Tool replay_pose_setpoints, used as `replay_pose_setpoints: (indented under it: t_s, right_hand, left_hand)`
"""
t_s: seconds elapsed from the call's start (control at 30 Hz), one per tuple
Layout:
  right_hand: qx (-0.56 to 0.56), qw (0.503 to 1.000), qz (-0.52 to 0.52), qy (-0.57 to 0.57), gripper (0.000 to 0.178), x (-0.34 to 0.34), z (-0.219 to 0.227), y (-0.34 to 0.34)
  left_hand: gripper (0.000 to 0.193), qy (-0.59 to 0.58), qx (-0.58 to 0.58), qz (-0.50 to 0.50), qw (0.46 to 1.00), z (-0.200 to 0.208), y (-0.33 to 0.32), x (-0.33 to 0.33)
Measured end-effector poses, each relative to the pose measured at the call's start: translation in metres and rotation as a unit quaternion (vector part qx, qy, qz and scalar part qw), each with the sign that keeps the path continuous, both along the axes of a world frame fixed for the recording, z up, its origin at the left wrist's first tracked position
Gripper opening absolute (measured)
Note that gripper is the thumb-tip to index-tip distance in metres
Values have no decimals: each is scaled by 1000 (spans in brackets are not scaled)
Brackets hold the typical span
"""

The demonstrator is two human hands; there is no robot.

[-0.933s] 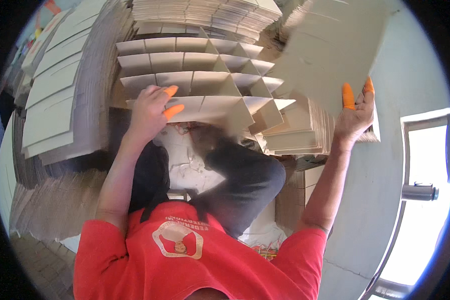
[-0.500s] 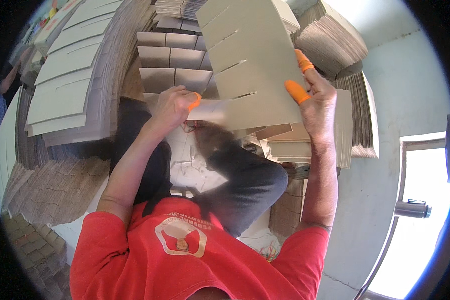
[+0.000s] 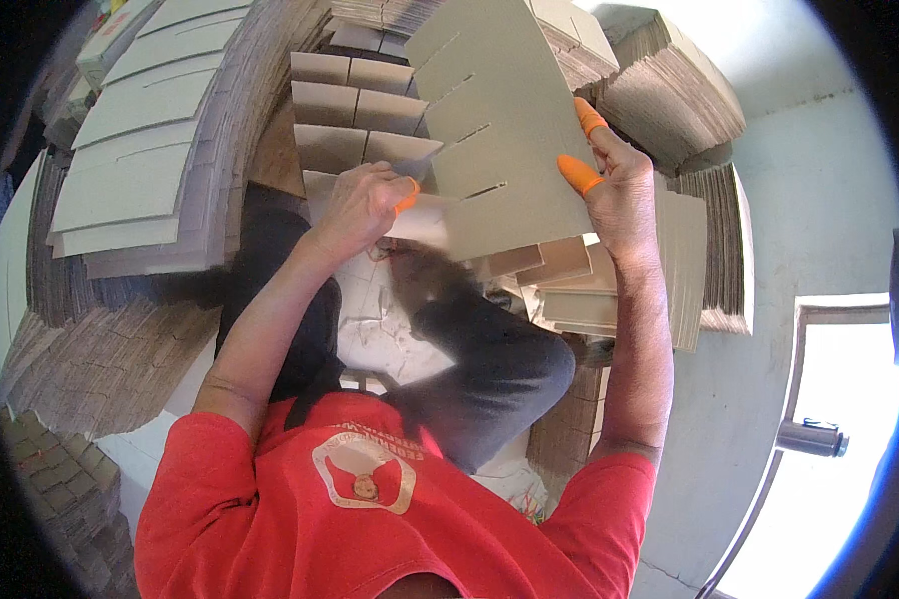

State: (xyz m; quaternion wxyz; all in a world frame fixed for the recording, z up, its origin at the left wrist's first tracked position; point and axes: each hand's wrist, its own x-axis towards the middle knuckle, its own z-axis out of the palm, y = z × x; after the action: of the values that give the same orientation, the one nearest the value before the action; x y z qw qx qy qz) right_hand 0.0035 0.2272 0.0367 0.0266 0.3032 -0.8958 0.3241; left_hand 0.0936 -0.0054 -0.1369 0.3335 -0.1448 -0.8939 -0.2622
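Note:
A large slotted cardboard sheet (image 3: 514, 140) is tilted in front of me, its row of slits along the left side. My right hand (image 3: 619, 190) pinches its right edge, with orange finger cots on the thumb and a finger. My left hand (image 3: 360, 208), also wearing an orange cot, is closed on the left part of a cardboard strip (image 3: 425, 222). The strip's right part meets the sheet near its lowest slit; whether they interlock I cannot tell. Beyond my left hand stand upright crossed cardboard dividers (image 3: 332, 147), partly covered by the sheet.
Stacks of slotted cardboard (image 3: 140, 160) rise at the left, with piled dividers (image 3: 110, 364) below them. More bundled cardboard (image 3: 674, 85) stands at the far right by the wall (image 3: 809, 200). My bent leg (image 3: 479, 374) is beneath the sheet; loose cardboard pieces (image 3: 579, 290) lie beside it.
My two hands have come slightly closer together. The sheet has shifted a little left and lower over the strip, and both hands keep their grip. The whole view has shifted slightly.

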Motion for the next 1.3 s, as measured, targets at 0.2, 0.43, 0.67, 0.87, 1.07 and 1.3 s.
replay_pose_setpoints:
  t_s: [0.2,0.43,0.67,0.87,1.07,1.3]
  right_hand:
    - [26,997,67,21,58,-10,-16,-20]
    - [94,990,80,-65,81,-4,-61,-32]
    - [185,969,155,55,49,3,-62,-37]
    - [281,947,150,-37,85,11,-106,-43]
    - [125,991,31,30,67,21,-96,-8]
    - [248,860,-365,256,49,-40,-124,174]
  left_hand:
    - [1,-11,4,6,1000,-1,-1,-3]
    - [10,-60,-13,26,998,-9,-7,-8]
    - [12,-53,-10,5,999,4,-6,-7]
    - [8,-61,3,6,998,15,-1,-11]
    - [39,-44,-10,1,999,22,0,-3]
    - [77,-86,-173,-25,981,26,38,-4]
